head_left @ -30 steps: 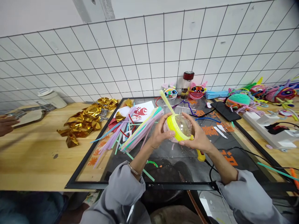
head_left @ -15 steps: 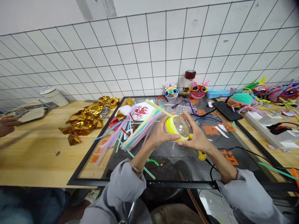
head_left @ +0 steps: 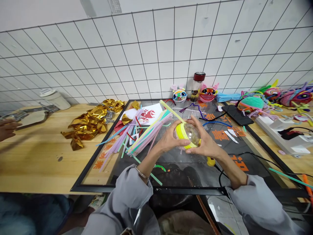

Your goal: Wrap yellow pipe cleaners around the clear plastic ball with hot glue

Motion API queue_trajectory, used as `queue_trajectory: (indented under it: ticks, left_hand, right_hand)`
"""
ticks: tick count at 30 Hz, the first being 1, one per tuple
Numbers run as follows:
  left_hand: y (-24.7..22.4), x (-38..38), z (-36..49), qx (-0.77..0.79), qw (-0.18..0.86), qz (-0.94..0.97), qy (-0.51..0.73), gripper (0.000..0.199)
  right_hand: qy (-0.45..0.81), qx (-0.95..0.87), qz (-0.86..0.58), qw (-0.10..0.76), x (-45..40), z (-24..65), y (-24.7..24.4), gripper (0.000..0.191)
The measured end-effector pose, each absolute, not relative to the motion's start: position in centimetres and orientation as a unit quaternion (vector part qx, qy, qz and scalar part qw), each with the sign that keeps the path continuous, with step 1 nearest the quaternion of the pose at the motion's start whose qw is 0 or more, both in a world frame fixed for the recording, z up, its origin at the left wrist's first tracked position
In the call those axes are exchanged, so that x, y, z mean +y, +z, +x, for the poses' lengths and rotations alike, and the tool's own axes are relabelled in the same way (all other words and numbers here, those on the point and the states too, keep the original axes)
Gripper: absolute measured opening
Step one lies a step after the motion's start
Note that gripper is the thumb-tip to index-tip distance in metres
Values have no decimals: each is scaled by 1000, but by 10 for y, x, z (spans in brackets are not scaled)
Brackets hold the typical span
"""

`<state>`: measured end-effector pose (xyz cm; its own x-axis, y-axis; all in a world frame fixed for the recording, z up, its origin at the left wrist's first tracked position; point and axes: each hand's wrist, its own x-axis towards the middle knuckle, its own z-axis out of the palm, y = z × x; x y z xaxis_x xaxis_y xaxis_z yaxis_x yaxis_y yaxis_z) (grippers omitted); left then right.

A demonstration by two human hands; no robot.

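Note:
Both hands grip a clear plastic ball (head_left: 193,133) above the middle of the dark-framed glass panel. Rows of yellow pipe cleaner (head_left: 181,132) wrap its left side, and one loose end sticks up toward the back left. My left hand (head_left: 168,141) is closed on the wrapped side, its thumb across the yellow rows. On the bare side, my right hand (head_left: 206,140) curls around the ball, with the thumb underneath. A yellow tool (head_left: 210,161) with a black cord lies just below my right hand, partly hidden. Left of the ball is a bundle of pastel pipe cleaners (head_left: 150,132).
Crumpled gold foil (head_left: 89,122) lies on the left. At the back stand two decorated balls (head_left: 179,95) and a lidded bottle (head_left: 196,87). A phone (head_left: 238,115) and a white power strip (head_left: 285,137) are on the right. Another person's hand (head_left: 8,129) shows far left.
The ball has turned slightly in my hands, and its loose yellow end has swung a little to the right and up. Both hands keep their grip.

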<state>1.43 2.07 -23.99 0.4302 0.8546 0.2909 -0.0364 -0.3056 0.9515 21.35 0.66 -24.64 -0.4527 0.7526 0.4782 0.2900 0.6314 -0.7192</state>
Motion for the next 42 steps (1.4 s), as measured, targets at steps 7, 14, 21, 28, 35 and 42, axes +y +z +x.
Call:
queue_trajectory:
  ticks: [7, 14, 21, 28, 35, 42]
  left_hand:
    - [-243, 24, 13, 297, 517, 675, 433, 87]
    - [-242, 25, 13, 281, 508, 686, 439, 88]
    - [-244, 25, 15, 291, 498, 689, 439, 82]
    - [-244, 23, 19, 286, 511, 678, 444, 85]
    - [-242, 21, 18, 314, 514, 663, 445, 87]
    - [-242, 20, 20, 310, 522, 650, 457, 85]
  right_hand:
    - [287, -805, -338, 394, 6, 210, -238, 130]
    - [269, -815, -349, 376, 2, 208, -231, 134]
    - [221, -839, -362, 342, 0, 214, -234, 127]
    - [85, -857, -404, 309, -19, 212, -220, 113]
    - [195, -898, -325, 224, -152, 188, -222, 32]
    - [371, -730, -573, 25, -123, 172, -388, 100]
